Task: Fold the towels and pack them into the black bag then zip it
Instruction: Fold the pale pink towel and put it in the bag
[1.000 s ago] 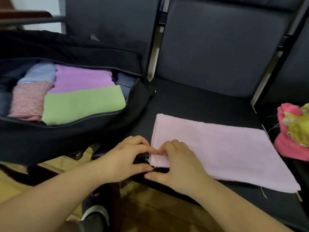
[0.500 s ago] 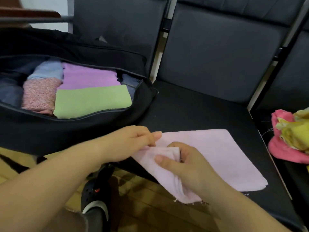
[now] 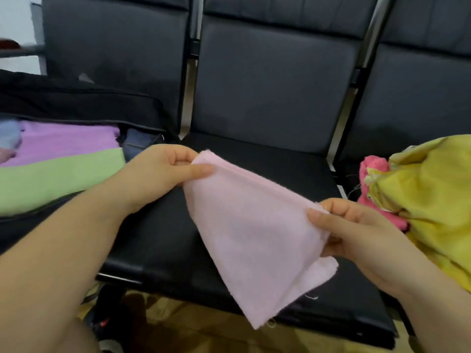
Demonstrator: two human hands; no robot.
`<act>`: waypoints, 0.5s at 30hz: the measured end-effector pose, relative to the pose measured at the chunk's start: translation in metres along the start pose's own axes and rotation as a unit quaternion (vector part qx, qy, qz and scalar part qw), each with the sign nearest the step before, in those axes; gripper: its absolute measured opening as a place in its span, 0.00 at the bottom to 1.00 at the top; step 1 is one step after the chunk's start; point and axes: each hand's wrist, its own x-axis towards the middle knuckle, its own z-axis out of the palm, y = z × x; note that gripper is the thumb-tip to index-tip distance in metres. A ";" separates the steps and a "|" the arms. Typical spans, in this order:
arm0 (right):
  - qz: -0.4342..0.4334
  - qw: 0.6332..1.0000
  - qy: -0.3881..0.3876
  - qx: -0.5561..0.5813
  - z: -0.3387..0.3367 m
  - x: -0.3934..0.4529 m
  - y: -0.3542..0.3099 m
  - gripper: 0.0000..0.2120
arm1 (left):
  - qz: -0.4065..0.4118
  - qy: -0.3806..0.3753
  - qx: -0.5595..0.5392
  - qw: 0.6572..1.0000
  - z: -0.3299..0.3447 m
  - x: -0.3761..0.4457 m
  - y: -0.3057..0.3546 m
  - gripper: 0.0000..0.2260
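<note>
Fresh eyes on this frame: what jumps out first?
The pale pink towel held up mid-frame above the black seat, pinched by the left hand at its top corner and the right hand at its right edge. Next, the open black bag at left, and the yellow cloth at right.

Open black bag (image 3: 76, 105) left, yellow cloth pile (image 3: 433, 194) right

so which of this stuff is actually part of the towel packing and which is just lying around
Part of the job:
- pale pink towel, held off the seat by the left hand and right hand
- black bag, open
- green towel, purple towel and blue towel in the bag
- yellow cloth and hot pink cloth, unfolded, on the right

Just there:
- black chairs
</note>
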 end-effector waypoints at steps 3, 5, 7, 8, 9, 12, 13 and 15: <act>0.033 0.999 0.011 0.019 -0.026 0.004 0.009 0.06 | -0.004 0.021 -0.050 0.999 0.041 0.021 0.001 0.08; 0.045 0.998 0.038 0.000 -0.040 0.009 0.012 0.05 | -0.013 0.041 -0.045 0.998 0.065 0.033 0.000 0.04; 0.067 0.995 0.070 -0.038 -0.049 0.016 0.021 0.07 | -0.028 0.046 -0.030 0.998 0.083 0.044 -0.002 0.04; 0.091 0.991 0.072 -0.070 -0.051 0.020 0.027 0.07 | -0.038 0.038 -0.011 0.998 0.091 0.049 -0.004 0.03; 0.122 0.984 0.061 -0.110 -0.053 0.024 0.035 0.06 | -0.051 0.021 0.026 0.998 0.097 0.054 -0.008 0.04; 0.184 0.942 0.039 -0.279 -0.061 0.033 0.059 0.12 | -0.107 -0.067 0.203 0.971 0.112 0.065 -0.026 0.16; 0.179 0.934 0.058 -0.305 -0.064 0.034 0.062 0.14 | -0.126 -0.085 0.246 0.957 0.114 0.067 -0.033 0.21; 0.165 0.945 0.076 -0.273 -0.066 0.035 0.064 0.16 | -0.147 -0.098 0.293 0.940 0.117 0.069 -0.042 0.25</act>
